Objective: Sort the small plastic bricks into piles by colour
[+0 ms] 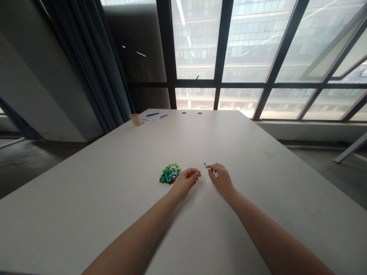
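A heap of small toy building bricks point(170, 174) in green, blue, yellow, white and red lies on the white table. Just right of the heap is my left hand point(187, 180), its thumb and fingers pinched together. A tiny reddish bit shows at those fingertips, too small to make out. My right hand point(221, 177) rests a short way to the right, thumb and index finger apart and nothing visible between them. Close beyond its index fingertip sits a single small blue brick point(205, 164), apart from the heap.
A tan paper cup point(135, 120) stands at the table's far left edge. Beside it are paper sheets point(155, 117) with a blue pen point(153, 114) and a dark pen point(163, 116). Two dark round discs point(184, 112) point(200, 113) show at the far end of the table point(212, 133), before the windows.
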`<state>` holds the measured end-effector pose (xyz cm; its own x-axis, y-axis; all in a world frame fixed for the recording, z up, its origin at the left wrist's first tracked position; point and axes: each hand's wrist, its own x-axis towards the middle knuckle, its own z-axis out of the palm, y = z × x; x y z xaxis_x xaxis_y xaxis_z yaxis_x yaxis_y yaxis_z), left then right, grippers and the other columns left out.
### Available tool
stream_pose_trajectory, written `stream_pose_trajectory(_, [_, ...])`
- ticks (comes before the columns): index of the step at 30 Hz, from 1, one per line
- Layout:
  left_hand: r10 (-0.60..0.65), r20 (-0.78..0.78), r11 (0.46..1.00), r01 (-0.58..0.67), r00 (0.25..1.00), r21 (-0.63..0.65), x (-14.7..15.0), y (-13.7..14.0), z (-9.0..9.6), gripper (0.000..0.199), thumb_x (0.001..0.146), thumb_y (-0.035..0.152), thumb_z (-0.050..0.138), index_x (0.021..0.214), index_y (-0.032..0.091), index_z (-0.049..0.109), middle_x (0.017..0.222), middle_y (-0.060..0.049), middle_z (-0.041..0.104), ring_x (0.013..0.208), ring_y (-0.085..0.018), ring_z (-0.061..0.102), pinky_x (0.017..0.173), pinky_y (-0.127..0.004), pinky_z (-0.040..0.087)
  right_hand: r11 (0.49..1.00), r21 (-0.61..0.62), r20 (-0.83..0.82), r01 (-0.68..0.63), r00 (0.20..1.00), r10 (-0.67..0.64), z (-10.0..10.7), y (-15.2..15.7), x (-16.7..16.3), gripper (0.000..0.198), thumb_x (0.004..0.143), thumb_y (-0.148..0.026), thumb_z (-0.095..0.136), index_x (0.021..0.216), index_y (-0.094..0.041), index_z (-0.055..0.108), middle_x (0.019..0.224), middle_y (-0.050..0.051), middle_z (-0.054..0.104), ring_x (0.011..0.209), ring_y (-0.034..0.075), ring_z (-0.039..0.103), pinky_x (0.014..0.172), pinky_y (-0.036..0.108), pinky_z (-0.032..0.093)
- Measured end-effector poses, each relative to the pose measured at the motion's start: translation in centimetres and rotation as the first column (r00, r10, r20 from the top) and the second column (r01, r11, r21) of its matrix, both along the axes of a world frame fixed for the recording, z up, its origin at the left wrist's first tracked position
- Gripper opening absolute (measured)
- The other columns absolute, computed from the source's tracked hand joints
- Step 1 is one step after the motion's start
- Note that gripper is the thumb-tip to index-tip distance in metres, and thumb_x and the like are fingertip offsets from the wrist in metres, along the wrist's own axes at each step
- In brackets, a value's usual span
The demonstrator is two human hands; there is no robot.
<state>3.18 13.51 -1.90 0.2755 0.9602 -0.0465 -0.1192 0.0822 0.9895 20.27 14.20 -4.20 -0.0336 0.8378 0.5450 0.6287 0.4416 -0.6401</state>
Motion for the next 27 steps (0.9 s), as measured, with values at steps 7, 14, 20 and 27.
stream_pose_trajectory(7, [-0.031, 0.353, 0.971, 0.112, 0.935, -0.211, 0.2, -0.4, 0.0, 0.031, 0.057, 0.027, 0.075, 0.078, 0.015, 0.056, 0.070, 0.002, 0.057, 0.059, -0.004, 0.048, 0.055, -0.014, 0.036, 0.999, 0.020, -0.022, -0.033, 0.999, 0.034, 0.1, -0.1, -0.3, 0.022, 0.075, -0.016, 0.048, 0.086, -0.020, 0.066, 0.071, 0.003, 0.059, 0.074, 0.016, 0.052, 0.074, 0.030, 0.040])
stream_pose_trajectory(14, [-0.016, 0.408, 0.944, 0.149, 0.913, -0.296, 0.0, -0.4, 0.2, 0.024, 0.062, 0.017, 0.072, 0.082, 0.012, 0.060, 0.070, 0.000, 0.059, 0.060, -0.003, 0.052, 0.056, -0.013, 0.041, 0.995, 0.064, -0.083, -0.082, 0.993, 0.087, 1.1, -1.0, -0.8, 0.021, 0.077, -0.016, 0.047, 0.086, -0.021, 0.065, 0.071, 0.002, 0.058, 0.073, 0.015, 0.052, 0.072, 0.029, 0.042])
stream_pose_trajectory(20, [0.060, 0.504, 0.853, 0.218, 0.862, -0.474, -0.4, -0.2, 0.4, 0.009, 0.072, 0.006, 0.061, 0.080, 0.010, 0.060, 0.070, -0.002, 0.058, 0.059, -0.003, 0.055, 0.055, -0.011, 0.045, 0.985, 0.100, -0.095, -0.139, 0.984, 0.148, 1.7, -1.7, -1.5, 0.020, 0.076, -0.014, 0.048, 0.085, -0.021, 0.064, 0.069, 0.002, 0.057, 0.072, 0.014, 0.053, 0.071, 0.029, 0.042])
stream_pose_trajectory(27, [0.014, 0.480, 0.876, 0.221, 0.877, -0.429, -0.3, -0.1, -0.2, 0.013, 0.068, 0.006, 0.065, 0.081, 0.010, 0.060, 0.072, -0.003, 0.061, 0.060, -0.004, 0.057, 0.056, -0.011, 0.046, 0.966, 0.159, -0.084, -0.203, 0.972, 0.218, 2.3, -2.0, -1.6, 0.015, 0.075, -0.017, 0.053, 0.084, -0.021, 0.064, 0.072, 0.002, 0.059, 0.073, 0.014, 0.053, 0.072, 0.030, 0.043])
